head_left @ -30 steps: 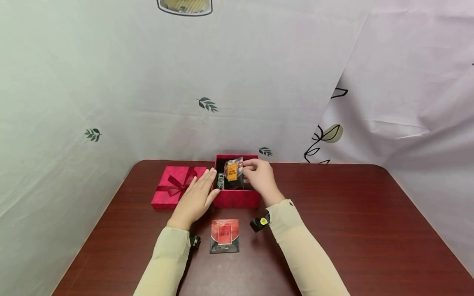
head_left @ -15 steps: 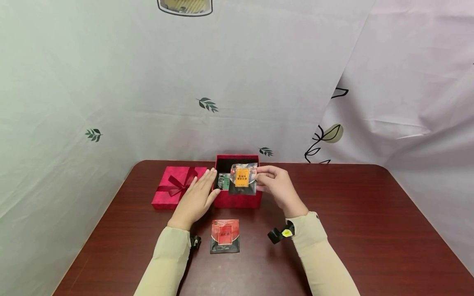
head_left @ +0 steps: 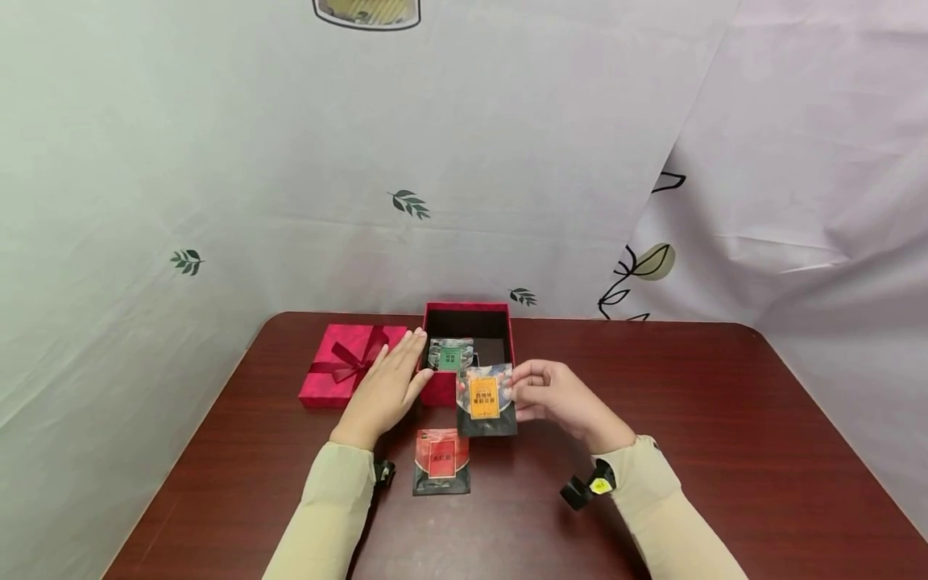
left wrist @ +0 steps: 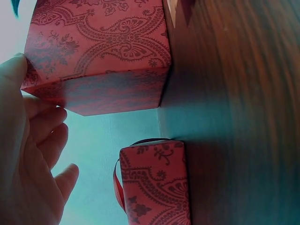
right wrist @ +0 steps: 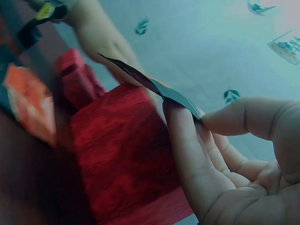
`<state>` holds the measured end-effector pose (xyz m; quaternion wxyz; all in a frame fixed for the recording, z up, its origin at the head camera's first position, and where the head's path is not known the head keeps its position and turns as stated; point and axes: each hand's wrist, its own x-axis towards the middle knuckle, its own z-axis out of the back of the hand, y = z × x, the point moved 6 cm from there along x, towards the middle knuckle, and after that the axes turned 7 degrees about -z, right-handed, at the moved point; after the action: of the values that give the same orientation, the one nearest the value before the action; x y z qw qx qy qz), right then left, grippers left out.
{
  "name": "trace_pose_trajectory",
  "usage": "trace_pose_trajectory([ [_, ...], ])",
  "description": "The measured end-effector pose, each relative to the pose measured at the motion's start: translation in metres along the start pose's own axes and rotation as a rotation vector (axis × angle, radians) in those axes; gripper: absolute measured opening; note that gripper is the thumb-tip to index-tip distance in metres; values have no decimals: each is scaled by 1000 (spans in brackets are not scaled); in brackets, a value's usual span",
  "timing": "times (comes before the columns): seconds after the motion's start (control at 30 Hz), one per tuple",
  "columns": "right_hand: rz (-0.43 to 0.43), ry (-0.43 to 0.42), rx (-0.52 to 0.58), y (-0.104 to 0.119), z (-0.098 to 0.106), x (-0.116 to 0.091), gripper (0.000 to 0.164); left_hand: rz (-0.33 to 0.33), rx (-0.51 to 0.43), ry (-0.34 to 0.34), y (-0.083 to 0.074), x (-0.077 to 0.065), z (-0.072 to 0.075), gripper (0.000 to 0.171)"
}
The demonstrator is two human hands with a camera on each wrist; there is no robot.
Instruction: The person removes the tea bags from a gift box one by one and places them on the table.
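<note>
Just in front of the uncovered red box, and partly hiding its front wall from above, the orange-labelled packet is in the right hand. Thumb and fingers pinch it by its right edge, so it sits to the left of that hand, its label facing up toward the head camera. It looks only a little taller than wide; that longer axis runs roughly away from the person, across the line of the grip.

What placement turns on, as I judge it, is how this packet stands to the red packet, which lies face up on the table, nearer the person and a little to the left. From above, their neighbouring corners slightly overlap (how high the held one hangs I cannot tell).

The right hand is plainly the nearer one to the held packet. The left hand grasps nothing: its fingers reach forward, nearly straight, with fingertips at the box's left side, and the left wrist view shows one touching a corner.

Inside the box, toward its left, is a green-labelled packet. Beyond the left hand, the lid with its ribbon bow rests beside the box.
</note>
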<state>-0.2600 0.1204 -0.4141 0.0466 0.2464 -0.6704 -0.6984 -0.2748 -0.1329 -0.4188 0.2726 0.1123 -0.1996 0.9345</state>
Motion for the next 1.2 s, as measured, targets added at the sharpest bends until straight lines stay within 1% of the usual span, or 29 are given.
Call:
trace_pose_trajectory([
  [0.1,-23,55,-36,-10,-1,-6,20,1,5,3,0,1,0,69],
  [0.2,-42,89,-45,-20,-2,-12,18,-4,9,6,0,1,0,69],
  [0.4,-82,109,-22,-43,0,-14,16,-6,6,2,-1,1,0,69],
  [0.57,-111,95,-18,-54,1,-12,16,-11,6,-4,-1,0,-1,69],
  [0.73,-124,60,-32,-59,4,-9,19,-1,4,-3,-1,-1,0,69],
  [0.9,-149,18,-91,-64,4,-9,23,-2,5,-2,-1,-1,0,70],
  [1.07,-167,-27,-149,-68,3,-9,23,-5,7,1,-1,0,0,70],
  [1.2,-175,-46,-185,-68,1,-10,25,-6,10,3,-2,1,1,71],
])
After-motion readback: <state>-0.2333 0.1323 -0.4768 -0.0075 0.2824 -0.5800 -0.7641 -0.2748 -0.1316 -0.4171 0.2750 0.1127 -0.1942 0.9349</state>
